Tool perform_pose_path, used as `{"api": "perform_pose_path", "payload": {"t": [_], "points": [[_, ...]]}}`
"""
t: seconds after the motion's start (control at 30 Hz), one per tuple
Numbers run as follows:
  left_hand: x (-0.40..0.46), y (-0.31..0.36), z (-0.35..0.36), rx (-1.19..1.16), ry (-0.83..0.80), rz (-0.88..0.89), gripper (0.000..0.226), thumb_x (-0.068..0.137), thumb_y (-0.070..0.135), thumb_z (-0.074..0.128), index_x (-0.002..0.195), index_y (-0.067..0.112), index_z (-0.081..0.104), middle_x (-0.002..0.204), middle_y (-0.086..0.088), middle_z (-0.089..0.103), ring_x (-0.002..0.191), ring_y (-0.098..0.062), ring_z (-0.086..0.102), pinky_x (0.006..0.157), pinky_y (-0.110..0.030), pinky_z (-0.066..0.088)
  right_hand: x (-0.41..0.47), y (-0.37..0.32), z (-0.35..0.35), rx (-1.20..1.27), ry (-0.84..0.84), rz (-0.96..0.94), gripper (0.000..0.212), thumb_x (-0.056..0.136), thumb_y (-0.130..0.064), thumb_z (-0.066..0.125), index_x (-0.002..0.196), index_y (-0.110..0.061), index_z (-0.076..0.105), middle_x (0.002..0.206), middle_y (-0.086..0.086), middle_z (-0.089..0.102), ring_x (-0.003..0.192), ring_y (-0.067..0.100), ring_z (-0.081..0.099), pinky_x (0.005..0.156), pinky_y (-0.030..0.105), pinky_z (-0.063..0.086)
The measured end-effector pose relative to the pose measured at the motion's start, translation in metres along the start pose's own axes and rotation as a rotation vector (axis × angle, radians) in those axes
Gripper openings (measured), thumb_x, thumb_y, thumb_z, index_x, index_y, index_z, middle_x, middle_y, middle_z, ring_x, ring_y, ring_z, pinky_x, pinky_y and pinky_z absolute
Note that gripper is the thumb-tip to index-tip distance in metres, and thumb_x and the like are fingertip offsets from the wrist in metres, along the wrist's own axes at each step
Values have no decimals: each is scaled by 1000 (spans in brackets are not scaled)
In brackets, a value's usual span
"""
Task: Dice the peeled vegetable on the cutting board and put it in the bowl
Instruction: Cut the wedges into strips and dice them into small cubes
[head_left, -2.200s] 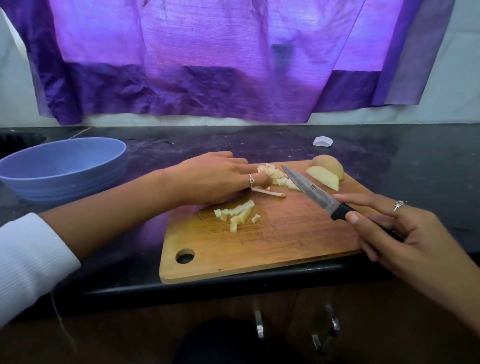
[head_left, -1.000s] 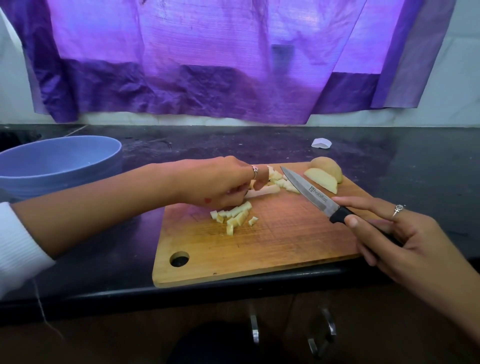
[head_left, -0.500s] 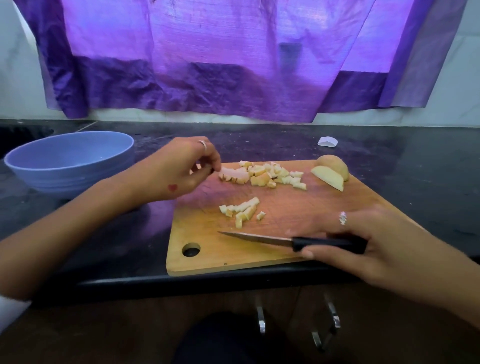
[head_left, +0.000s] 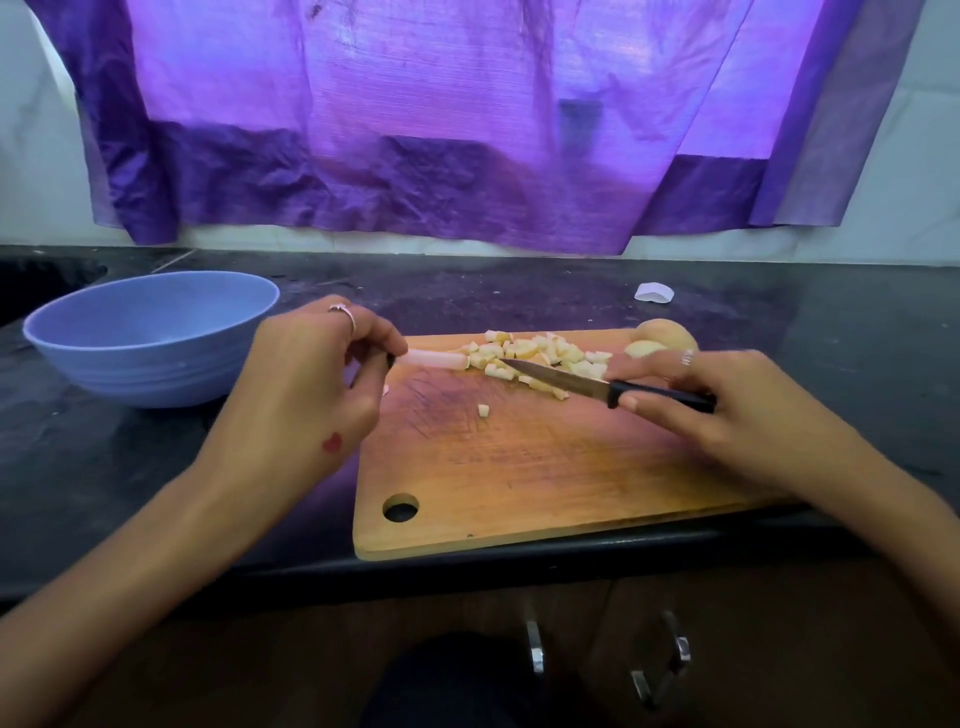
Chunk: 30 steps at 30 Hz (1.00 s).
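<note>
The left hand (head_left: 306, 384) pinches one end of a pale vegetable stick (head_left: 434, 358), whose long axis runs left to right along the far part of the wooden cutting board (head_left: 519, 467). Its free end touches the pile of diced pieces (head_left: 535, 353). The right hand (head_left: 727, 405) grips the black handle of the paring knife (head_left: 597, 384), with the blade pointing left toward the stick, so the right hand is placed for the cut. One loose cube (head_left: 483, 410) lies apart. An uncut potato piece (head_left: 667, 335) waits at the far right corner. The blue bowl (head_left: 150, 338) stands left on the dark counter (head_left: 857, 338), below a purple curtain (head_left: 415, 130).
</note>
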<state>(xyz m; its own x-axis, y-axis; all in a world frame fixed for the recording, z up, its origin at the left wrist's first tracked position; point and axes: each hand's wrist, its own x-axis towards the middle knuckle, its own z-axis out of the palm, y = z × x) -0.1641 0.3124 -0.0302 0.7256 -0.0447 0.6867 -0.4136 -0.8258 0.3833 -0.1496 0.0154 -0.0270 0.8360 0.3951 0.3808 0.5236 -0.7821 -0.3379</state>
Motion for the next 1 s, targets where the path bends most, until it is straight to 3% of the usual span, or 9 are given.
{"api": "perform_pose_path", "payload": {"t": [0.17,0.27,0.4,0.5,0.6,0.7,0.87,0.93,1.0], "points": [[-13,0,2,0,-1,-61,18,82,3,66,84,20,71,84,6,64,74,-12,61,69,-16,44,-24,-9,-7,-3,-109,-110,34,78,-68,47,104,-54,63,85,-12,63,89,-1,54,71,9,41],[-17,1,3,-11,-23,-90,17,82,5,67,84,21,71,84,7,64,73,-8,61,69,-17,46,-8,-9,2,-115,-93,-74,42,78,-73,39,109,-53,61,95,-10,64,94,2,50,75,19,43],[-28,12,8,-33,-74,-94,19,79,8,71,85,27,71,80,11,65,75,-2,60,71,-30,51,9,0,4,-161,-43,92,31,81,-57,51,110,-52,60,91,-14,54,74,-3,46,67,26,36],[-34,17,12,-73,-120,-120,23,79,15,72,82,36,66,73,19,64,71,0,61,69,-31,51,-6,2,-6,-137,-107,179,53,71,-70,41,110,-42,65,85,-10,64,77,11,57,70,36,47],[-33,18,16,-89,-160,-121,20,79,21,73,78,39,63,71,21,64,75,6,59,67,-22,50,-25,-3,-9,-54,-40,159,51,68,-69,38,110,-51,62,79,-3,68,75,15,63,73,43,51],[-32,17,18,-85,-188,-122,12,78,25,73,82,36,68,72,22,62,80,9,57,66,-11,44,-33,-14,-1,-9,29,116,45,78,-68,41,112,-48,63,91,-2,71,83,17,66,76,44,52],[-35,15,17,-62,-188,-103,9,78,27,73,85,32,70,72,18,63,72,3,59,69,-13,43,-26,-40,15,-34,89,39,35,88,-51,48,118,-41,64,95,-11,70,87,9,61,74,28,49],[-36,14,15,-59,-189,-105,7,79,30,71,86,31,71,72,18,63,73,4,57,69,-10,41,-22,-47,17,-50,101,32,35,84,-44,50,116,-40,64,82,-14,64,79,0,57,66,16,44],[-36,14,15,-56,-185,-114,8,80,33,68,87,30,71,69,18,61,74,5,55,68,-8,39,-17,-51,17,-62,110,39,28,84,-40,54,108,-39,67,64,-19,49,65,-3,54,53,17,38]]}}
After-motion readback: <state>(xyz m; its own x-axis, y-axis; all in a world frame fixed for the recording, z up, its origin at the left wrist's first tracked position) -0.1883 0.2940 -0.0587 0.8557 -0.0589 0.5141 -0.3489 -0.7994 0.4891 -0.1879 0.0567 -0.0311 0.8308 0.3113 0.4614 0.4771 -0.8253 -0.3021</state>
